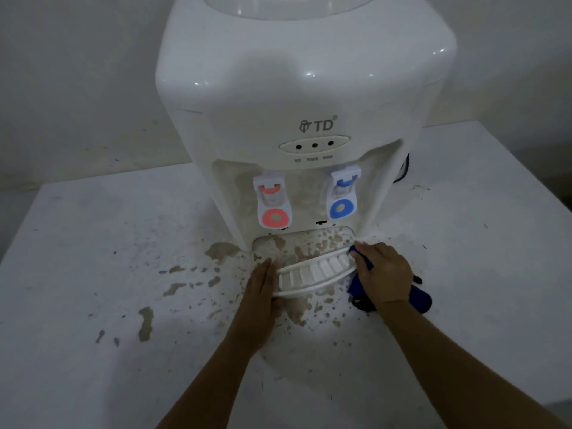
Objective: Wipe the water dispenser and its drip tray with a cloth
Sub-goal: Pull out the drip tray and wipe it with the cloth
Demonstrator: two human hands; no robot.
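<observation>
Our left hand [261, 284] and right hand [382, 270] grip the drip tray [312, 274], the right bunching the blue cloth [360, 291]; tipping it could spill dirty water.

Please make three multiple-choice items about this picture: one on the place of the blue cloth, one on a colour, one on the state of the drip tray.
1. Where is the blue cloth?
A. under the right hand
B. on top of the dispenser
C. under the left hand

2. What colour is the left tap?
A. green
B. red
C. yellow

3. The drip tray is:
A. held at both ends
B. lying alone on the table
C. upside down on the floor

Answers: 1 A, the cloth shows beneath that hand; 2 B, its lever is red; 3 A, one hand is at each end.
</observation>
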